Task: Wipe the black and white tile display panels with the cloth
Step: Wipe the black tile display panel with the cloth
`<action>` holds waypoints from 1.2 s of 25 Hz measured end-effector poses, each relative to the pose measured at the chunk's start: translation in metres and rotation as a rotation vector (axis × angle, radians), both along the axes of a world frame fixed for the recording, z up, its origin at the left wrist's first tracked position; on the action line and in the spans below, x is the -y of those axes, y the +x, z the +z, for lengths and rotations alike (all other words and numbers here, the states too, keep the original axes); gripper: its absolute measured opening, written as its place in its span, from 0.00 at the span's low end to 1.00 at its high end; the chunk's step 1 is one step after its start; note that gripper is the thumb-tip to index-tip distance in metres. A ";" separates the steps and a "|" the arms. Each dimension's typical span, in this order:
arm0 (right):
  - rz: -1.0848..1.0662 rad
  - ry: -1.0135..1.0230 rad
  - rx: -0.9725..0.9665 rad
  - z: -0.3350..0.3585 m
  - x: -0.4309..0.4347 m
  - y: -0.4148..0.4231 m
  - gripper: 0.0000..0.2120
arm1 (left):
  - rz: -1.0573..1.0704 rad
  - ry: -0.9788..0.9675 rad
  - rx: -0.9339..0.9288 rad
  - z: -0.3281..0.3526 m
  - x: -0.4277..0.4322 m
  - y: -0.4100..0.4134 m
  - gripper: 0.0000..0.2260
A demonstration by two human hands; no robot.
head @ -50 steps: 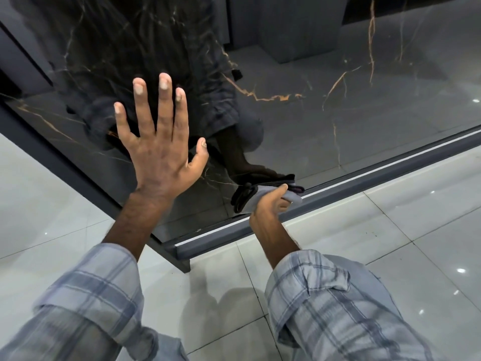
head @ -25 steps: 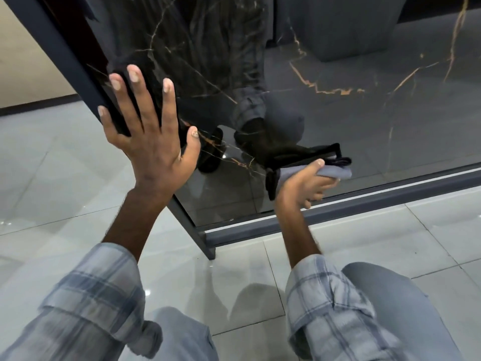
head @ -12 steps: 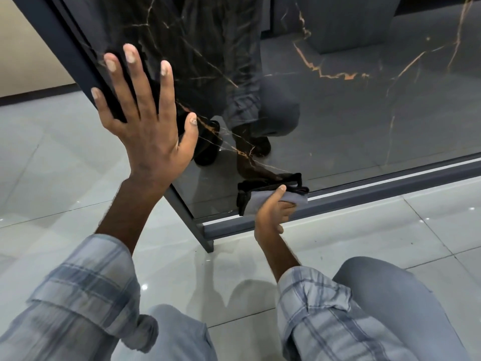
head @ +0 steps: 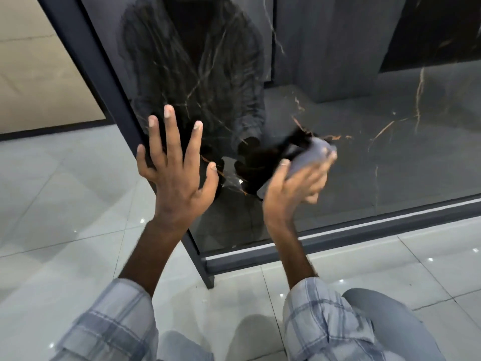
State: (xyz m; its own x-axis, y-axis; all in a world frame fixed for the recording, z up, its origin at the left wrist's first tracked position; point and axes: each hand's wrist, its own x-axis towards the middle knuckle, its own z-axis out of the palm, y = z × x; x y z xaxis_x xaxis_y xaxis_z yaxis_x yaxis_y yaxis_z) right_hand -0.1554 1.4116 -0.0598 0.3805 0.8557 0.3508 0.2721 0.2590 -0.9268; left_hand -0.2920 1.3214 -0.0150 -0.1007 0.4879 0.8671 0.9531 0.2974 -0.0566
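I'm pressing my left hand, fingers spread and holding nothing, flat on the black panel near its frame; my right hand is gripping the grey cloth bunched against the glass. Risks I'm seeing: palm smearing fresh prints, panel shifting under my push, cloth slipping. No containers showing

cloth: mostly hidden inside the right hand, only a grey bunched part showing above the palm; blurred by motion.
right hand fingers: smeared, cannot be told apart.
black panel: top and right side cut off by the picture's edge; surface near the cloth masked by reflections.
frame: its upper end leaves the picture.
sleeves: cut off at the bottom edge.
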 end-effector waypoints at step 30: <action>-0.128 0.973 0.748 0.130 -0.062 0.027 0.30 | 0.111 0.141 -0.229 0.141 -0.043 -0.013 0.33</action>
State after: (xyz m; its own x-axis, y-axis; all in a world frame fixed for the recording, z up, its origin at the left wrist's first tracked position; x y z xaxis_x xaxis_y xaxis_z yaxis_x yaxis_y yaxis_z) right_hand -0.1288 1.4737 0.0698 -0.1254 0.0880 0.9882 0.7268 0.6861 0.0311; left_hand -0.3049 1.3644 0.1256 0.0592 0.3579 0.9319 0.8815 0.4194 -0.2171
